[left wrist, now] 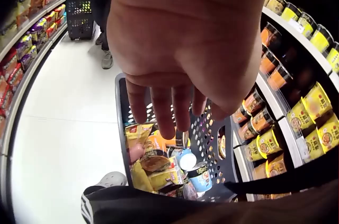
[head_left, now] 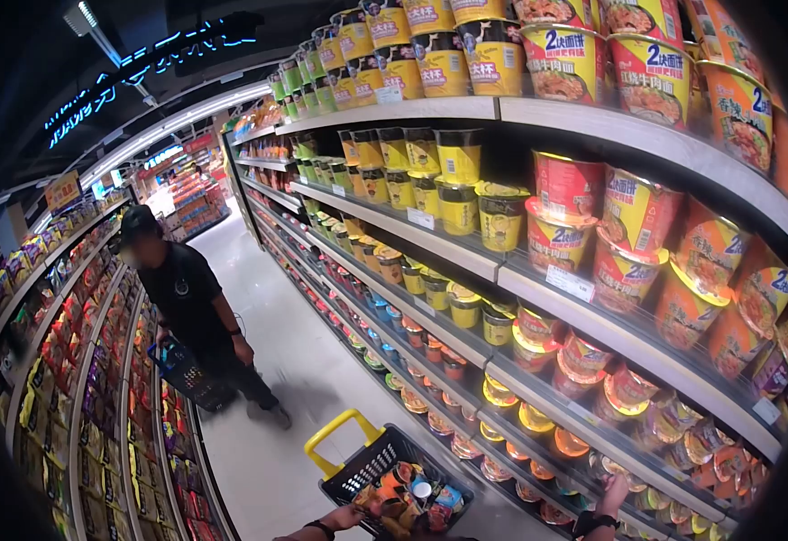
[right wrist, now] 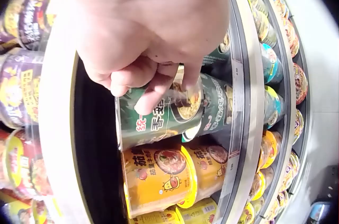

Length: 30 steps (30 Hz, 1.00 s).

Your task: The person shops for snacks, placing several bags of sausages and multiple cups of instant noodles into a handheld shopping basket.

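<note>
In the left wrist view, my left hand hangs over a black shopping basket, palm showing and fingers loosely extended. The head view shows this hand beside the basket's near edge and the yellow handle standing up at the far side. Packaged foods lie inside, among them a blue cup and a yellow packet. At the lower right shelf, my right hand reaches in. Its bent fingers overlap a green instant noodle cup in the right wrist view; I cannot tell whether they grip it.
Orange noodle cups stand beside the green one, along the shelf edge. Tall shelves of noodle cups line the right. Opposite, shelves hold bagged packets. A person in black with another basket is in the aisle.
</note>
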Motion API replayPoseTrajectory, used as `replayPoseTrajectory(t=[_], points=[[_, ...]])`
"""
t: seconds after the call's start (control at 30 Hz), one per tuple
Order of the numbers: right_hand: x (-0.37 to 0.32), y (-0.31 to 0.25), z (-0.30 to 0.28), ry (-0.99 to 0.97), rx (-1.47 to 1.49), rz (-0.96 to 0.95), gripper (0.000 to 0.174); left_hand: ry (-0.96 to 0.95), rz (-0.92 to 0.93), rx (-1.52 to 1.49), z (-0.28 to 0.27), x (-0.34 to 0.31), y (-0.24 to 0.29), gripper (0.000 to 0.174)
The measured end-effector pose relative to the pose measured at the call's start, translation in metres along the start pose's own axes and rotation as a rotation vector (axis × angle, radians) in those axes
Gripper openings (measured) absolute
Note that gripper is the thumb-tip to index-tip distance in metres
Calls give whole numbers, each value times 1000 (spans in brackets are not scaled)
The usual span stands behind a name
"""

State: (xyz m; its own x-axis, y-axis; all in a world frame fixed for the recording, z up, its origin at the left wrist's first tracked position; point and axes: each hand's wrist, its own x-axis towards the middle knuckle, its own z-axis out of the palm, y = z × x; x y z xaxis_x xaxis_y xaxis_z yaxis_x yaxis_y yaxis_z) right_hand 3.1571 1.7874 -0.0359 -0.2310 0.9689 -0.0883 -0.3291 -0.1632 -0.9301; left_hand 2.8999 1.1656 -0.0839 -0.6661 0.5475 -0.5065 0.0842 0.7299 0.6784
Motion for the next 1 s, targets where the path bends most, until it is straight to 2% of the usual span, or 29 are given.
replayPoseTrajectory(t=[0.03, 0.1, 0.13, 0.17, 0.2, 0.23, 0.3, 0.37, 0.4, 0.43, 0.47, 0.5, 0.57, 0.6, 0.63, 0.67, 0.73, 0.77, 0.8, 0.83, 0.9, 0.93, 1.0], points=[[-4, -1, -2, 11, -13, 3, 32, 27, -35, -32, -2, -4, 7, 27], [-17, -7, -13, -96, -364, -182, 32, 76, -8, -53, -7, 2, 10, 28], [-25, -13, -15, -119, -434, -207, 33, 129, 35, -32, -8, 7, 10, 27], [-34, -19, -15, -138, -504, -231, 33, 39, -68, -69, -16, 8, 28, 41], [-45, -26, -15, -157, -593, -293, 34, 39, -48, -69, -12, 26, 10, 40], [-54, -32, -14, -182, -678, -355, 34, 73, 5, -34, -14, 31, 17, 38], [-68, -42, -19, -259, -524, -120, 35, 60, 103, -191, -29, 11, 99, 25], [-88, -47, -22, -236, -450, -82, 35, 36, 171, -307, -30, 16, 135, 23], [-102, -64, -18, -290, -444, 5, 34, 22, 179, -302, -26, 23, 146, 23], [-113, -73, -16, -346, -435, 91, 34, -15, 269, -245, -22, 29, 157, 23], [-123, -71, -18, -374, -470, 43, 33, -52, 360, -187, -18, 38, 169, 24], [-141, -96, -3, -366, -649, 157, 28, -160, 329, -179, -21, 31, 200, 25], [-158, -99, -1, -546, -874, 7, 25, -345, 420, -234, -15, 26, 241, 31], [-167, -102, 11, -524, -782, 180, 22, -357, 422, -229, -7, 30, 252, 31], [-176, -105, 22, -499, -685, 352, 20, -455, 448, -272, 1, 34, 259, 41], [-177, -93, 23, -716, -819, 82, 24, -556, 471, -316, 8, 36, 265, 51], [-198, -112, 64, -716, -676, 408, 24, -571, 522, -220, 11, 29, 289, 57], [-205, -114, 79, -769, -693, 401, 25, -569, 575, -129, 12, 25, 294, 63], [-210, -116, 91, -825, -710, 395, 26, -659, 522, -162, 16, 31, 289, 70], [-213, -117, 100, -820, -713, 399, 26, -675, 500, -188, 12, 23, 296, 69], [-219, -119, 115, -988, -788, 394, 27, -707, 471, -373, 10, 20, 291, 66], [-223, -123, 122, -1004, -790, 393, 28, -683, 539, -374, 6, 19, 288, 63], [-228, -123, 134, -1021, -839, 409, 28, -694, 477, -416, -3, 15, 281, 62]])
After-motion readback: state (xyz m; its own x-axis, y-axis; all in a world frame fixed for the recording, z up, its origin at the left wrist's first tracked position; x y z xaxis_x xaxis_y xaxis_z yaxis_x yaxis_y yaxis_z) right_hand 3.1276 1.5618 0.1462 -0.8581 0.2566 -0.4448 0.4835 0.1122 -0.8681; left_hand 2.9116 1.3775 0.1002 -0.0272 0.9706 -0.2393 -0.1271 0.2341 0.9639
